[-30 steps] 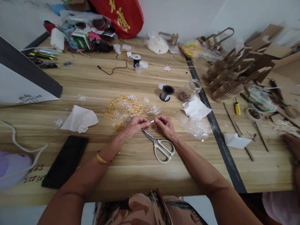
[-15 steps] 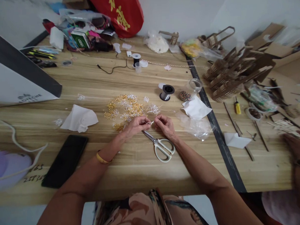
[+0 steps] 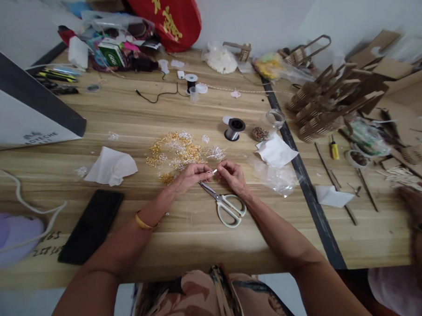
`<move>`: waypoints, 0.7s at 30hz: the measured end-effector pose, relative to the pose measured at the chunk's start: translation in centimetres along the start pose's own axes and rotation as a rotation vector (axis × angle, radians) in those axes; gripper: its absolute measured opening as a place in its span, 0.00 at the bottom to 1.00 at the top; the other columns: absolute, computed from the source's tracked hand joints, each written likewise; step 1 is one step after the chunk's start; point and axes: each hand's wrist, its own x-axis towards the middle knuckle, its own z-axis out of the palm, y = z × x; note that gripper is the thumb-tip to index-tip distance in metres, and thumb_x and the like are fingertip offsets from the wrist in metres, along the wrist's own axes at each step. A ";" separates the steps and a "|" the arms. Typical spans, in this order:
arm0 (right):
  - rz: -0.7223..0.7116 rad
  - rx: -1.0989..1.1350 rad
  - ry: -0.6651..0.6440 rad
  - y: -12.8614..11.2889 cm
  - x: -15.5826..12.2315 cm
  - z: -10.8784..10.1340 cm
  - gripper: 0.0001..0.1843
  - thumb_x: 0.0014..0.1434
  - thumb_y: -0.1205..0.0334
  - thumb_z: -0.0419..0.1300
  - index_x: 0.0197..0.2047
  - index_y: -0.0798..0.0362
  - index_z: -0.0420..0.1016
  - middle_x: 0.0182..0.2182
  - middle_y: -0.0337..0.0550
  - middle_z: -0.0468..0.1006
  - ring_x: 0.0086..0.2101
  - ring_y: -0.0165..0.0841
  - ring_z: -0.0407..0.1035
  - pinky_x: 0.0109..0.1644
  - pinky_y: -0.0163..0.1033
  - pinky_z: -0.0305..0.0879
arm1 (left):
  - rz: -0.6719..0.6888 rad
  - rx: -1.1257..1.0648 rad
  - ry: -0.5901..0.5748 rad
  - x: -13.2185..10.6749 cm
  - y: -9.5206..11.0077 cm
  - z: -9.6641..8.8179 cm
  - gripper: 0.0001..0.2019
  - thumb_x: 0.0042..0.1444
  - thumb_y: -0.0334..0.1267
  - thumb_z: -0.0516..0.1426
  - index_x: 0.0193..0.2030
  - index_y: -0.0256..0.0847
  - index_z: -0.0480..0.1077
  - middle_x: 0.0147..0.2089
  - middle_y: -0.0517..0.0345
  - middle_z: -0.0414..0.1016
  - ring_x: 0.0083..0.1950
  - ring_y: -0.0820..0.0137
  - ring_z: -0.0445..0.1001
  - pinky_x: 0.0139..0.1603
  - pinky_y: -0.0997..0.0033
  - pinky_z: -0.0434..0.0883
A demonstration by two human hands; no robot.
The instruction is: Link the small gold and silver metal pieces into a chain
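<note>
looks shiny on the small silvery piece [image 3: 215, 171], like polished metal on the blades of the white-handled scissors [image 3: 219, 197], like smooth plastic at their loops, like satiny, grained wood across the pale brown counter [image 3: 201, 247].

Just beyond the scissors [image 3: 218, 198], left hand [image 3: 195, 174] and right hand [image 3: 233, 176] hold 1 silvery piece [image 3: 215, 171]; left of the scissors, a phone [image 3: 91, 227].

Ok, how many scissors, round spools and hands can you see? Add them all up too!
Scissors: 1
Round spools (near spool, far spool): 2
Hands (left hand, right hand, another person's hand): 3
Total: 6
The gold and silver bits are too jumbled to count.
</note>
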 end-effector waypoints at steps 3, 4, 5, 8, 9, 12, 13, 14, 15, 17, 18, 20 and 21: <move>0.013 0.011 -0.009 -0.1 0.0 0.0 0.21 0.55 0.42 0.62 0.30 0.53 0.68 0.20 0.34 0.68 0.22 0.26 0.63 0.27 0.33 0.62 | -0.007 -0.011 0.017 0.0 0.0 0.1 0.17 0.45 0.48 0.66 0.33 0.35 0.73 0.27 0.59 0.74 0.30 0.74 0.70 0.36 0.72 0.66; 0.020 0.019 -0.012 -0.1 0.0 0.0 0.21 0.55 0.42 0.62 0.30 0.53 0.68 0.20 0.34 0.68 0.22 0.26 0.63 0.27 0.33 0.62 | -0.008 -0.015 0.022 0.0 0.0 0.1 0.17 0.44 0.48 0.66 0.33 0.35 0.73 0.27 0.59 0.74 0.30 0.74 0.70 0.35 0.72 0.66; 0.025 0.028 -0.015 -0.1 0.0 0.0 0.21 0.54 0.42 0.62 0.30 0.53 0.68 0.20 0.34 0.69 0.22 0.26 0.63 0.27 0.33 0.63 | -0.008 -0.015 0.029 0.0 0.0 0.1 0.17 0.44 0.47 0.66 0.33 0.35 0.72 0.27 0.59 0.74 0.29 0.74 0.70 0.35 0.72 0.66; 0.040 0.060 -0.033 -0.2 0.0 0.1 0.21 0.53 0.42 0.64 0.31 0.53 0.70 0.20 0.34 0.70 0.22 0.26 0.64 0.28 0.33 0.64 | -0.003 -0.003 0.040 0.0 -0.2 0.0 0.17 0.44 0.47 0.66 0.33 0.35 0.72 0.27 0.59 0.74 0.29 0.74 0.70 0.35 0.72 0.66; 0.046 0.068 -0.046 -0.2 0.0 0.1 0.21 0.52 0.43 0.64 0.32 0.53 0.71 0.21 0.34 0.71 0.22 0.26 0.64 0.28 0.33 0.65 | 0.003 0.003 0.041 0.1 -0.2 0.0 0.17 0.44 0.47 0.66 0.33 0.35 0.72 0.27 0.59 0.74 0.30 0.74 0.71 0.35 0.72 0.66; 0.060 0.089 -0.091 -0.2 0.1 0.1 0.20 0.50 0.44 0.66 0.32 0.53 0.72 0.21 0.35 0.72 0.22 0.26 0.66 0.28 0.33 0.66 | 0.019 0.013 0.035 0.1 -0.5 -0.1 0.16 0.46 0.46 0.66 0.34 0.35 0.73 0.28 0.58 0.74 0.30 0.74 0.71 0.35 0.72 0.66; 0.063 0.096 -0.101 -0.2 0.1 0.1 0.19 0.50 0.45 0.67 0.32 0.53 0.72 0.21 0.35 0.73 0.22 0.26 0.66 0.28 0.33 0.66 | 0.024 0.015 0.032 0.2 -0.5 -0.1 0.15 0.46 0.46 0.65 0.34 0.34 0.73 0.28 0.58 0.74 0.30 0.74 0.71 0.35 0.73 0.66; 0.063 0.104 -0.109 -0.1 0.1 0.1 0.19 0.50 0.45 0.67 0.32 0.53 0.72 0.22 0.35 0.73 0.22 0.26 0.66 0.28 0.33 0.66 | 0.028 0.016 0.030 0.2 -0.6 -0.1 0.15 0.46 0.45 0.65 0.34 0.34 0.73 0.28 0.58 0.74 0.30 0.74 0.71 0.35 0.73 0.65; 0.063 0.113 -0.114 -0.1 0.1 0.1 0.19 0.51 0.45 0.66 0.32 0.53 0.72 0.22 0.35 0.73 0.22 0.26 0.66 0.28 0.33 0.66 | 0.031 0.015 0.030 0.2 -0.7 -0.2 0.15 0.47 0.45 0.65 0.33 0.34 0.73 0.28 0.58 0.74 0.30 0.74 0.70 0.34 0.73 0.65; 0.058 0.132 -0.128 0.1 0.2 0.0 0.19 0.52 0.46 0.66 0.32 0.53 0.71 0.22 0.35 0.72 0.23 0.26 0.66 0.29 0.33 0.66 | 0.034 0.017 0.030 0.3 -0.8 -0.1 0.15 0.47 0.45 0.65 0.33 0.34 0.73 0.27 0.58 0.74 0.29 0.74 0.70 0.34 0.73 0.65; 0.054 0.138 -0.137 0.1 0.2 0.0 0.18 0.53 0.46 0.65 0.32 0.53 0.71 0.22 0.35 0.72 0.23 0.26 0.66 0.29 0.33 0.66 | 0.034 0.022 0.033 0.3 -0.9 -0.1 0.15 0.47 0.45 0.64 0.34 0.34 0.73 0.28 0.58 0.74 0.29 0.74 0.70 0.34 0.73 0.65; 0.050 0.136 -0.155 0.3 0.2 0.0 0.19 0.54 0.45 0.64 0.33 0.53 0.70 0.22 0.34 0.71 0.23 0.26 0.65 0.29 0.32 0.65 | 0.035 0.042 0.043 0.4 -1.0 -0.1 0.15 0.47 0.45 0.65 0.34 0.34 0.73 0.28 0.57 0.74 0.30 0.73 0.71 0.34 0.73 0.66; 0.051 0.130 -0.165 0.3 0.1 0.0 0.19 0.54 0.45 0.64 0.33 0.54 0.70 0.22 0.34 0.71 0.23 0.26 0.65 0.29 0.32 0.65 | 0.039 0.055 0.046 0.4 -1.1 -0.1 0.15 0.47 0.44 0.65 0.34 0.34 0.73 0.29 0.57 0.75 0.30 0.73 0.72 0.34 0.73 0.66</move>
